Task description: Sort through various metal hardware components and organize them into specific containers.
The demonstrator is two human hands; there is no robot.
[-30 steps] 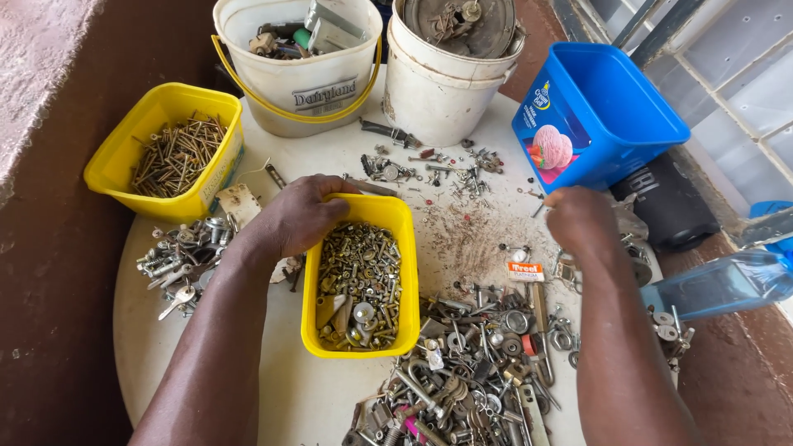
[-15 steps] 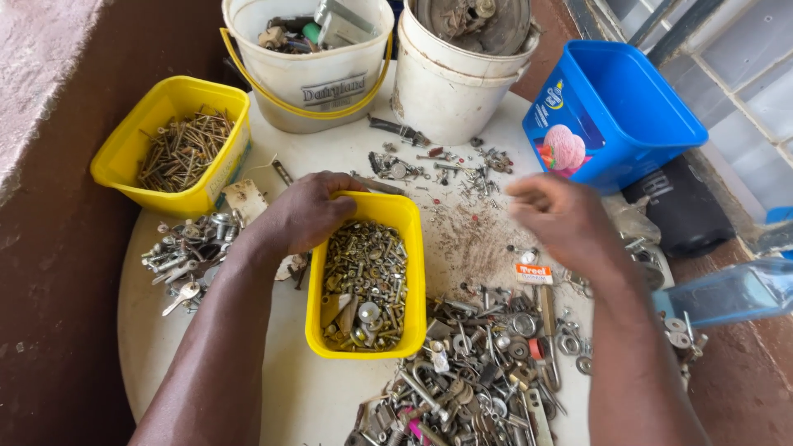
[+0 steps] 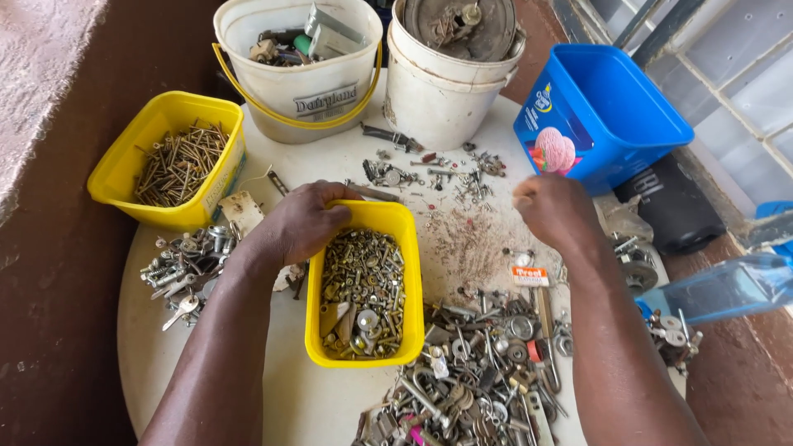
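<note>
Fingers: left hand (image 3: 301,223) clamped on yellow tub (image 3: 363,285) rim; right hand (image 3: 549,206), curled shut, moved left. Round white counter (image 3: 273,388), brown floor.

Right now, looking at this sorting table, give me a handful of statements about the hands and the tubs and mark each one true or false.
1. The left hand grips the rim of the yellow tub of nuts and bolts. True.
2. The right hand rests inside the blue tub. False: it hovers closed over the table, apart from the blue tub.
3. A second yellow tub, to the left, holds long screws. True.
4. The loose pile of metal hardware lies to the left of the left hand. False: that pile lies below the right hand; only a smaller heap lies left.
5. Two white buckets stand at the far edge. True.
</note>
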